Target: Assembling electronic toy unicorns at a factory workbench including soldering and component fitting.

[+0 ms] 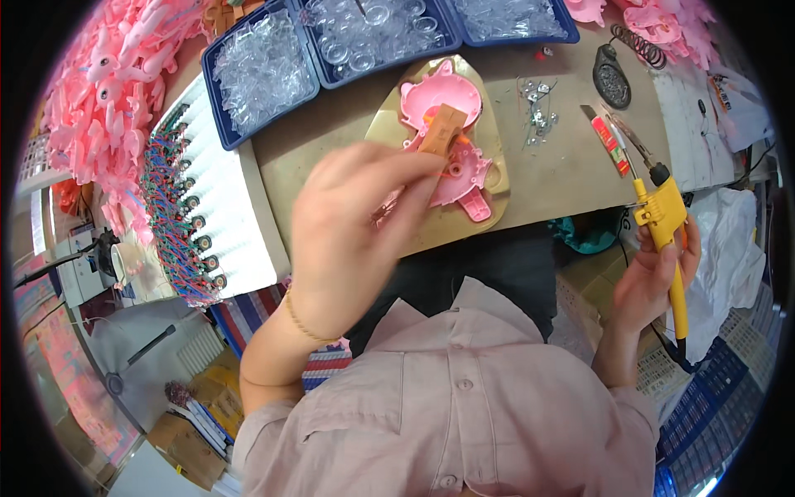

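A gold-coloured holder (494, 178) lies at the table's front edge, bearing a pink plastic toy shell (443, 93) with a second pink part (472, 178) nearer me. An orange-brown rectangular piece (445, 124) slants across the pink parts. My left hand (356, 207), slightly blurred, is over the holder's left side, its thumb and fingers closed at the brown piece's lower end. What they pinch is hidden. At the right, my right hand (650, 277) grips a yellow soldering iron (660, 217), its metal tip pointing up over the table, away from the pink parts.
Blue trays (319, 83) of clear plastic parts stand at the back. On the left are a white foam block (252, 224) with wired components (178, 199) and a pink toy pile (116, 83). Small metal parts (540, 112), a red tube (610, 147) and a dark iron stand (611, 76) lie right.
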Action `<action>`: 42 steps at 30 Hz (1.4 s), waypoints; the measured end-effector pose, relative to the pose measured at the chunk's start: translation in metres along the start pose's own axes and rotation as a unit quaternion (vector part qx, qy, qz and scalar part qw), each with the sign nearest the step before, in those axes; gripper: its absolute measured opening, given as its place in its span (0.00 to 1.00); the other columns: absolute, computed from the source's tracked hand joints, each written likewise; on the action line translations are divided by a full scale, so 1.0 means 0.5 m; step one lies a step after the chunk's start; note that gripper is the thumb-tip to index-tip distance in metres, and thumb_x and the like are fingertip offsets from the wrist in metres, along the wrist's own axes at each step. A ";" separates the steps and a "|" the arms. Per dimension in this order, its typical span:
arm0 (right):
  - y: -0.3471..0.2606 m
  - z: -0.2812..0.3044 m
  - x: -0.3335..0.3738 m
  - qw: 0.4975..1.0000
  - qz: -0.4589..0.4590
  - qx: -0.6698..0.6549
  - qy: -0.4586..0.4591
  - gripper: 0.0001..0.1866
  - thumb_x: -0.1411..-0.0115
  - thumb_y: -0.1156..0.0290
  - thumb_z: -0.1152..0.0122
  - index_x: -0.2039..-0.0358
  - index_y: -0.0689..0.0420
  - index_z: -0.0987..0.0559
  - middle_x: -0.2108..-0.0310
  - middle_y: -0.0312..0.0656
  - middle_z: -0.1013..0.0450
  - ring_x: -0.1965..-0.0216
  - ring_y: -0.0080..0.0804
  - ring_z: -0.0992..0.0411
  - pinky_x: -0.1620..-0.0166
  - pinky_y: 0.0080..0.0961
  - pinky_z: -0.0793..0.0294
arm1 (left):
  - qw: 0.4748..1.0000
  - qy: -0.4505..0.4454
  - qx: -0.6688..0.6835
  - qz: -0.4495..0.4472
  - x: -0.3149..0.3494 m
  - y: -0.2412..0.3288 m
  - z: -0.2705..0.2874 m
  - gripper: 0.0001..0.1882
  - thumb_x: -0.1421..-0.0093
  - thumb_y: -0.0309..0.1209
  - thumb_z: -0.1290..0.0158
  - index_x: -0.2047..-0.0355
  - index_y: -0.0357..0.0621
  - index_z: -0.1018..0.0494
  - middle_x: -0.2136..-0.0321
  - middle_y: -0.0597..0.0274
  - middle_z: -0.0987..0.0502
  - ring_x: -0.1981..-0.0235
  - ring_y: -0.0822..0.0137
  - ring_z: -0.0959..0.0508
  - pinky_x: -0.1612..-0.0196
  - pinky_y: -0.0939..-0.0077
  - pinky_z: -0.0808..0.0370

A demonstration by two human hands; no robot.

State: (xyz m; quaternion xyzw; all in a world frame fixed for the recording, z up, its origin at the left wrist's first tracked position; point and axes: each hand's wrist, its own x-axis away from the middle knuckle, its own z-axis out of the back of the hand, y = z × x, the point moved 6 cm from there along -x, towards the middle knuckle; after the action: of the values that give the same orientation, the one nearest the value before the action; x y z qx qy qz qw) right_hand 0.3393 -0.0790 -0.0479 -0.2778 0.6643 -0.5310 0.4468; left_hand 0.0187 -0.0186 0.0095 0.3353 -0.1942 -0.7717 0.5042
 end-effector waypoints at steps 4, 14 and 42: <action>0.001 0.003 -0.001 1.000 -0.018 -0.017 -0.008 0.27 0.40 0.66 0.47 0.44 0.64 0.39 0.50 0.51 0.33 0.59 0.36 0.27 0.55 0.28 0.27 | 0.988 -0.098 -0.115 -0.016 -0.039 0.016 -0.064 0.09 0.47 0.20 0.44 0.65 0.40 0.21 0.61 0.58 0.23 0.66 0.68 0.23 0.63 0.77 0.26; 0.015 -0.055 0.005 0.998 -0.030 -0.003 -0.061 0.28 0.41 0.65 0.45 0.44 0.64 0.39 0.48 0.48 0.36 0.53 0.36 0.30 0.58 0.27 0.24 | 0.983 0.003 0.064 0.171 0.027 -0.094 -0.006 0.08 0.45 0.24 0.43 0.65 0.35 0.23 0.65 0.56 0.21 0.66 0.68 0.21 0.64 0.78 0.26; -0.041 -0.171 0.071 0.898 0.047 -0.069 -0.432 0.35 0.49 0.79 0.33 0.42 0.55 0.40 0.48 0.70 0.38 0.56 0.49 0.27 0.56 0.35 0.27 | 0.989 -0.047 0.027 0.134 0.029 -0.057 -0.067 0.03 0.51 0.26 0.43 0.75 0.41 0.25 0.72 0.62 0.28 0.67 0.63 0.32 0.61 0.72 0.36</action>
State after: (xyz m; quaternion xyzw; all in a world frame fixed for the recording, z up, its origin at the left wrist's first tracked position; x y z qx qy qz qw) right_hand 0.2452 -0.0756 -0.0358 -0.4782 0.4533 -0.2900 0.6941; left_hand 0.0202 -0.0185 -0.0366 0.2831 -0.2821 -0.7066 0.5839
